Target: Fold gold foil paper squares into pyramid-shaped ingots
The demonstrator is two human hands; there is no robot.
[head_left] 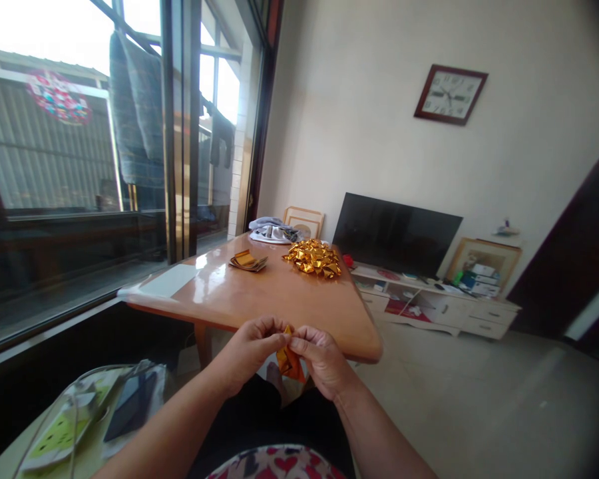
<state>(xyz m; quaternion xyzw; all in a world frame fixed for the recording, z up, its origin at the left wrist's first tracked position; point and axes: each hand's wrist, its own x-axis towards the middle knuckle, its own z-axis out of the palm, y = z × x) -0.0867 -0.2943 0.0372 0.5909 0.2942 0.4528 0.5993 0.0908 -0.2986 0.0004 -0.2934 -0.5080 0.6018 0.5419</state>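
Observation:
Between my two hands is a piece of gold foil paper (289, 364), partly folded, with a pointed top and an orange lower part. My left hand (254, 349) pinches its upper left edge between thumb and fingers. On the other side my right hand (322, 356) pinches the upper right edge, the two thumbs almost meeting. Both hands are just off the near edge of the wooden table (249, 299), above my lap. Farther back on the table lies a heap of folded gold foil pieces (313, 258). Left of it rests a small stack of flat gold paper sheets (248, 260).
Folded clothes (274, 230) lie at the table's far end, and a white sheet (168, 281) covers its left corner. At lower left a side table holds a tablet-like dark object (132, 402) and a green patterned item (62, 429). A television (397, 233) stands beyond on a low cabinet (449, 309).

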